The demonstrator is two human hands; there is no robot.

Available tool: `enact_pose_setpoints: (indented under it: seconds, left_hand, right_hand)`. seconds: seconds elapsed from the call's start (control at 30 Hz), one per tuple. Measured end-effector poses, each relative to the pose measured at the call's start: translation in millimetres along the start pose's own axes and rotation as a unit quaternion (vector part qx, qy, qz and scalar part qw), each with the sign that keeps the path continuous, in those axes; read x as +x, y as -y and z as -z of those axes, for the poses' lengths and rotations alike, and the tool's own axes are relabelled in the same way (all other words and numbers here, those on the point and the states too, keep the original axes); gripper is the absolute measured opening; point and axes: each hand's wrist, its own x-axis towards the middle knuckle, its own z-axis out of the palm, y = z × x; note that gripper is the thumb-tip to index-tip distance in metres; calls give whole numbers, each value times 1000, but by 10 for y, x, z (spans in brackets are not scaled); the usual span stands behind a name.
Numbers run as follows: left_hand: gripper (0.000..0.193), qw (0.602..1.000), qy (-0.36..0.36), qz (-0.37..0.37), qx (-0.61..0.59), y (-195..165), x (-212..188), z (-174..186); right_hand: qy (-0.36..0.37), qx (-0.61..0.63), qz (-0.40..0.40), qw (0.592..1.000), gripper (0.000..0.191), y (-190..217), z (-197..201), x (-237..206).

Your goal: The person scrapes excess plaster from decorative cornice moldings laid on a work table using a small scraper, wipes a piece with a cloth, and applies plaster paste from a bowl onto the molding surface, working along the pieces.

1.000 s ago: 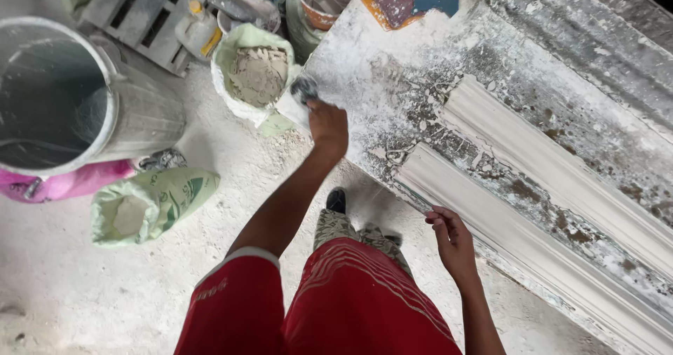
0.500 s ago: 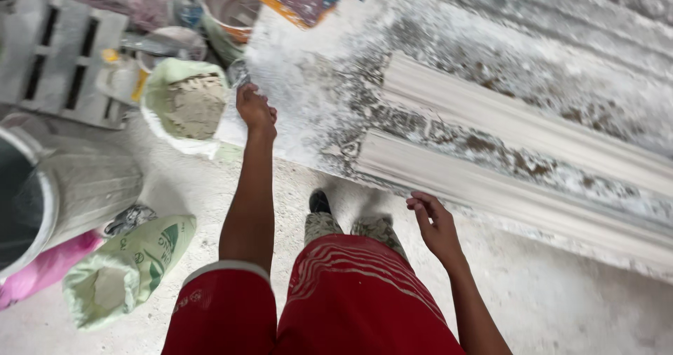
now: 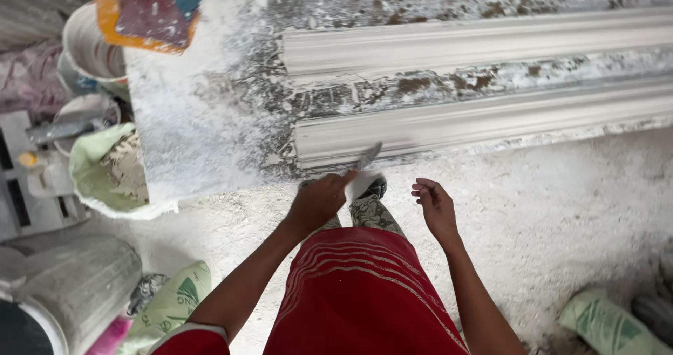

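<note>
Left hand (image 3: 319,201): closed round scraper (image 3: 367,157), blade angled to 1 o'clock against end of near moulding (image 3: 491,120), likely for trimming. Right hand (image 3: 436,206): empty, fingers loosely curled, hovering clear. Worktop (image 3: 189,131): plaster-dusted. Open sack (image 3: 105,176) at 9 o'clock, within reach.

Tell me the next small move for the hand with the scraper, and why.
Probably draw the scraper along the near moulding: the left hand already holds its blade at that moulding's end, while the right hand hangs empty.
</note>
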Motion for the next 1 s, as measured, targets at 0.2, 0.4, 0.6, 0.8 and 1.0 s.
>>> enact_pose_setpoints:
  seconds: [0.2, 0.4, 0.6, 0.8, 1.0]
  left_hand:
    - [34, 998, 16, -37, 48, -61, 314, -519]
    - [33, 994, 35, -49, 94, -235, 528, -653]
    - [25, 988, 98, -17, 120, -807, 1312, -1436]
    - [23, 988, 51, -47, 139, -1533, 2272, -2344]
    - [36, 948, 200, -56, 242, -1197, 2010, -1859]
  right_hand:
    - [-103, 61, -28, 992, 28, -133, 103, -102]
    - [-126, 91, -19, 988, 27, -201, 338, -183]
    - [-143, 117, -17, 983, 27, -308, 666, -189]
    - [-132, 148, 28, 980, 26, -523, 1225, -73]
    - [-120, 194, 9, 974, 28, -1046, 2115, 93]
